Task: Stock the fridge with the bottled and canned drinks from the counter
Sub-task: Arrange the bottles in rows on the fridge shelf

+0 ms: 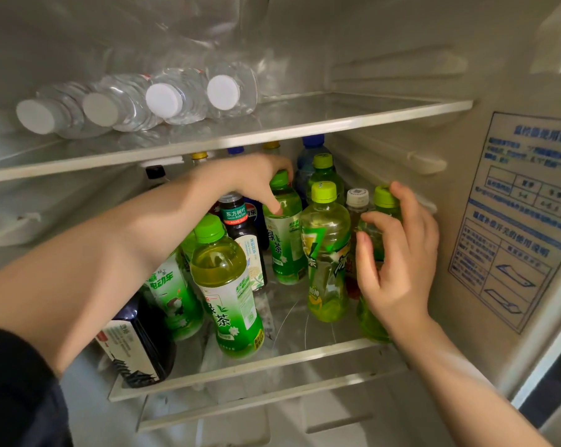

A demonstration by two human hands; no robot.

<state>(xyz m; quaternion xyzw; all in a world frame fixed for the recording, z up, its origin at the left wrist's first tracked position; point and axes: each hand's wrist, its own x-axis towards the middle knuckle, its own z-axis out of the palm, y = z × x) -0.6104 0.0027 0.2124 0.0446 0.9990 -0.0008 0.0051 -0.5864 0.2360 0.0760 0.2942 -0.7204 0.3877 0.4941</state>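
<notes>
Both hands inside the fridge, middle shelf (240,366). Left hand (256,179) reaches deep, fingers curled over the neck and shoulder of a green tea bottle (285,240) standing mid-shelf, thumb on its label: gripping it. Right hand (398,253) wraps a green bottle (374,321) at the right front, against the fridge wall, fingers round its body, fingertips near the cap: gripping it. Between the two stands a yellow-green bottle (326,253), upright, just beside a white-capped one (356,201). Front left: another green tea bottle (230,285) leaning, dark bottle (137,343) beside it. Upper shelf (305,124): four water bottles (143,101) lying flat, caps forward, left side.
</notes>
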